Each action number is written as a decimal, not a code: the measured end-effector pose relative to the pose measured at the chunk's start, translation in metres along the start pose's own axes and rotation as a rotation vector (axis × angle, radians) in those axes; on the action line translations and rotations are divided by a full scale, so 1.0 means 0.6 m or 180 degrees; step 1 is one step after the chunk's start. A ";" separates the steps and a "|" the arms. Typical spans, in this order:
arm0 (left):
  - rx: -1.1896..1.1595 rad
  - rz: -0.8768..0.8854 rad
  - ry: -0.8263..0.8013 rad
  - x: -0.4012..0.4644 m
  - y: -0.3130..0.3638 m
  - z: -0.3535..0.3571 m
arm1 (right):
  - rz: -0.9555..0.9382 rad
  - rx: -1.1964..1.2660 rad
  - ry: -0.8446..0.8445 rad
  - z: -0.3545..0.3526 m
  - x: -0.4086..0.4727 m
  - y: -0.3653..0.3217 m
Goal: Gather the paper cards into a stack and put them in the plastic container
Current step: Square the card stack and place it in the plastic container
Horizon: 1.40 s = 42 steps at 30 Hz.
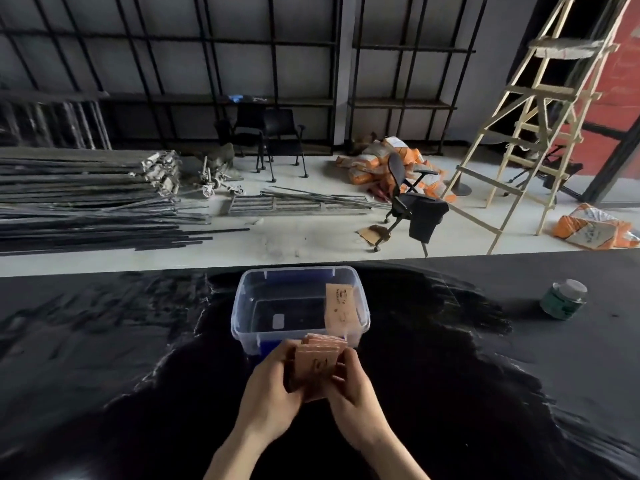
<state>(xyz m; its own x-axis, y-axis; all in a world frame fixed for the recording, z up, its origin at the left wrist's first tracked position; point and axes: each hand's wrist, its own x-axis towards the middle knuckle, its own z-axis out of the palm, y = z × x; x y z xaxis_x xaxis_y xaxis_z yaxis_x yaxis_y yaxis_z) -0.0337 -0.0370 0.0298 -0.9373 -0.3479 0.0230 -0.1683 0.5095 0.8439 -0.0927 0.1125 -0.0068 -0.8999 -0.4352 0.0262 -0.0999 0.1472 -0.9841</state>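
A stack of brown paper cards [317,363] sits between my two hands, just in front of the clear plastic container [242,306]. My left hand [272,400] grips the stack's left side and my right hand [355,389] holds its right side. The cards are slightly fanned at the top. One more brown card [341,308] leans upright against the container's right inner wall. The container stands on the black table, open at the top.
A small jar with a grey lid [564,299] stands at the right on the black table [104,341]. Beyond the table's far edge lie metal bars, chairs, orange sacks and a wooden ladder [530,126] on the floor.
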 end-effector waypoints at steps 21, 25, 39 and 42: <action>-0.2952 -0.1205 0.1408 0.009 -0.025 0.075 | 0.1386 0.1965 0.0385 0.073 0.015 -0.002; -0.3120 -0.1287 0.1283 0.029 -0.017 0.070 | 0.1453 0.2103 0.0467 0.092 0.013 -0.003; -0.2615 -0.1051 0.1455 0.015 -0.018 0.084 | 0.1080 0.1816 0.1212 0.102 0.034 0.006; -0.2641 -0.1063 0.1400 0.017 -0.014 0.084 | 0.1176 0.1754 0.1284 0.105 0.042 0.004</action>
<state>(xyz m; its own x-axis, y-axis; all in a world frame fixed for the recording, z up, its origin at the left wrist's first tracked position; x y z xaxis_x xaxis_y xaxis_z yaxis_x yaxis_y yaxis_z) -0.0573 -0.0056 -0.0040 -0.6559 -0.7193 -0.2290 0.0212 -0.3207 0.9469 -0.0886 0.0458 -0.0197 -0.9292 -0.0713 -0.3626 0.3671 -0.2890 -0.8841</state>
